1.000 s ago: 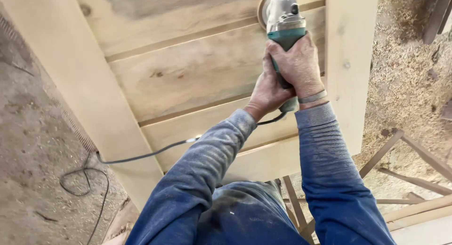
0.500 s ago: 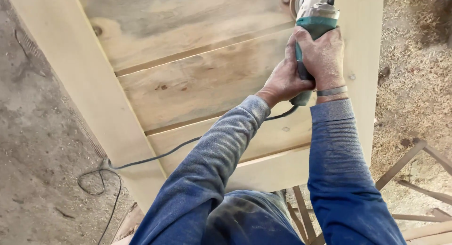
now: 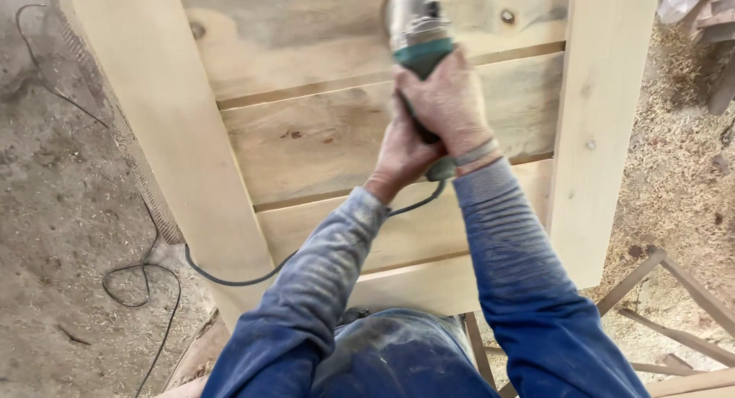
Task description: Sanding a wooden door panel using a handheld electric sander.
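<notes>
HANDS: I see right hand (image 3: 452, 99) and left hand (image 3: 402, 149) both wrapped tight around the green grinder (image 3: 419, 38), steadying it | TOOL: head pressed on the upper board (image 3: 306, 38) of the wooden panel (image 3: 612, 138) | CORD (image 3: 230, 275): trails left to the floor (image 3: 61, 214), off the boards.

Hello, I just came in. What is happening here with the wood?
A person in dusty blue sleeves holds a green and silver corded power sander with both hands. The right hand wraps over the green body and the left hand grips below it. The tool's head presses on the pale wooden plank panel. Its black cable trails off to the dirt floor, and sawdust lies on the right.
</notes>
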